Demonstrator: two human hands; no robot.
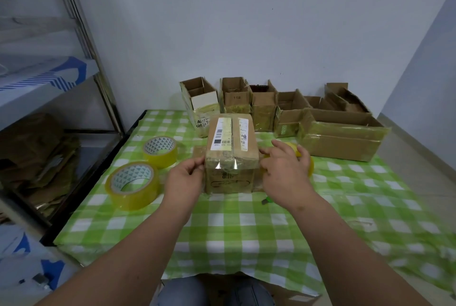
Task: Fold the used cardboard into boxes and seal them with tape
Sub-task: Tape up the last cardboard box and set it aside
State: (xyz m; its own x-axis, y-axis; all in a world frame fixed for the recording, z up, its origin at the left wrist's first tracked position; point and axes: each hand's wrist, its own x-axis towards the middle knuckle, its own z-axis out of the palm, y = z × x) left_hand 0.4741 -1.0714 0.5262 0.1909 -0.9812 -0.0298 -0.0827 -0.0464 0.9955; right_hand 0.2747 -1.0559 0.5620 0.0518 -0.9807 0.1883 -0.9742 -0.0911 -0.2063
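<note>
Shelving (pixel 81 34) of grey metal stands at our nine o'clock, flattened brown cardboard (pixel 37 157) heaped on its lower tier. Next come two rolls of glossy yellowish packing tape (pixel 133 184) (pixel 160 151), round and lying flat on the green-and-white checked tablecloth (pixel 246 231), each with a triangle-patterned core.

Our left hand (pixel 183 180) pinches the left edge of the small cardboard box (pixel 232 157) at its upper corner, thumb and fingers closed together on it. The box sits at the centre of the table, at twelve o'clock just ahead of us; it is a closed brown cuboid, its top flaps meeting along a seam under clear tape, a white barcode label split across that seam, and shiny crinkled tape wrapped over the near top edge. Printed markings show on its front face.

Our right hand (pixel 286 170) touches the box's right edge with its fingertips, loosely curled, while a yellow tape roll (pixel 307 160) sits under the palm.

Beyond, from twelve to two o'clock, a row of open-topped, tape-patched cardboard boxes (pixel 340 133) lines the wall.
</note>
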